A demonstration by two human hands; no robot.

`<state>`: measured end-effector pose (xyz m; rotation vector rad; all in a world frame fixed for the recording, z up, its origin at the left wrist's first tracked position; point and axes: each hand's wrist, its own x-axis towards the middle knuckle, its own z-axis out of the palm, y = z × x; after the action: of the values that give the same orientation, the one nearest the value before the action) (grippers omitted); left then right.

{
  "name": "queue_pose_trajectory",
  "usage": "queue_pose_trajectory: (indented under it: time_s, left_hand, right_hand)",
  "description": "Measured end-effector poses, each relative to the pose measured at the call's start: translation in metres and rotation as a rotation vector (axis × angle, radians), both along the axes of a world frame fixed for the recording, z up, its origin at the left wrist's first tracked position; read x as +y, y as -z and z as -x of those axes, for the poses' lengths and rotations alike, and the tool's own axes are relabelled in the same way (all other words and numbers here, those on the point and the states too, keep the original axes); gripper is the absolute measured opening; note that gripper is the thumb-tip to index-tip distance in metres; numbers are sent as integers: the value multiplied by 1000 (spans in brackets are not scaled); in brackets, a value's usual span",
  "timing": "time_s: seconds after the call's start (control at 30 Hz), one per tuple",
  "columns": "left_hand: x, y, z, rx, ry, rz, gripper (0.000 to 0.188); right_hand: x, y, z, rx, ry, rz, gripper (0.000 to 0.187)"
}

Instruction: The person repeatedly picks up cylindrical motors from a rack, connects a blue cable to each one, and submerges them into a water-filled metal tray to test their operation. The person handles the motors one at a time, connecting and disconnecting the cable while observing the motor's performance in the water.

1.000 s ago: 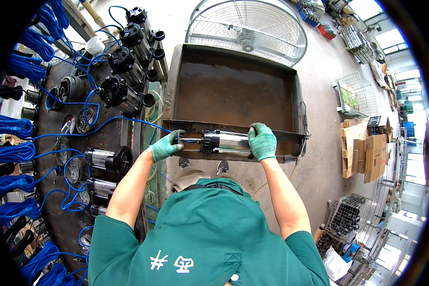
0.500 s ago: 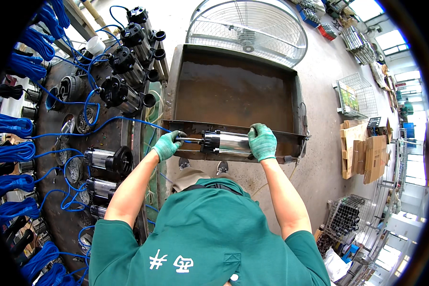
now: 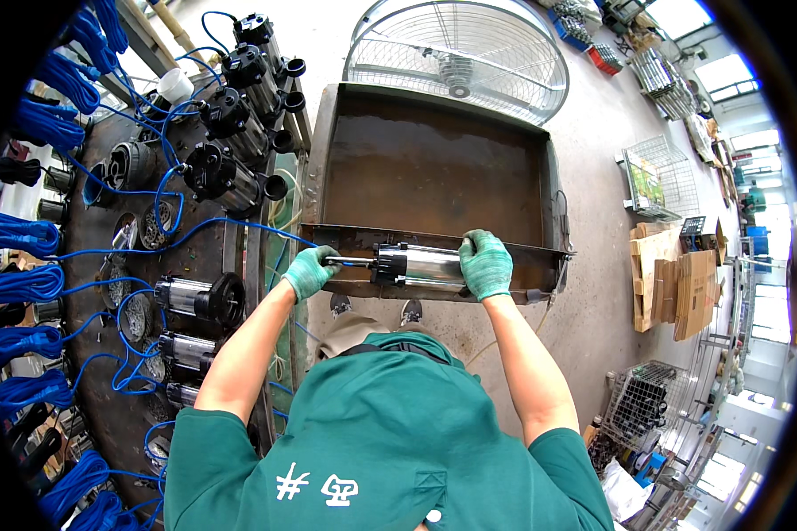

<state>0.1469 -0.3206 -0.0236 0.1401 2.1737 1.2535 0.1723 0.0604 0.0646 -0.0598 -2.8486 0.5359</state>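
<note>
A pump motor (image 3: 416,265) with a silver cylinder and a black end lies sideways over the near edge of a water-filled metal tank. My right hand (image 3: 485,265), in a green glove, is closed around its right end. My left hand (image 3: 310,272), gloved alike, is closed at the left, apart from the motor's black end. A thin metal rod (image 3: 354,261) runs from the left fingers to that end; its kind is hard to make out. A blue cable (image 3: 274,229) comes from the bench to the left hand.
The metal tank (image 3: 328,159) holds brown water. Behind it stands a large round fan (image 3: 456,53). On the left, a dark bench (image 3: 97,243) carries several pumps (image 3: 226,177), blue cables and bowls of small parts. Cardboard (image 3: 695,292) and wire baskets (image 3: 660,181) stand at the right.
Both hands hold nearly the same place and grip. The view has shifted very slightly; the motor and rod look almost unmoved.
</note>
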Motion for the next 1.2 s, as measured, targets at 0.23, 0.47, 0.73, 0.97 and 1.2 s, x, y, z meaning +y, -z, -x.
queue_pose_trajectory:
  time_s: [0.23,0.47,0.73,0.97,1.2]
  left_hand:
    - [-4,-11,-9,-52,-156,-441,48]
    - [0,-29,-11,-202,-143,-439,48]
    - [-14,-6,-3,-90,57,-427,63]
    - [-1,-9,-4,-70,-40,-216,53]
    - [-7,-14,0,55,51,-36,53]
  right_hand:
    - [-1,-2,-1,6,4,0,12]
    - [-1,-2,-1,-4,4,1,12]
    - [0,0,-1,28,-9,-1,12]
    - [1,2,-1,11,0,-1,12]
    - [-2,-3,-1,-9,9,2,12]
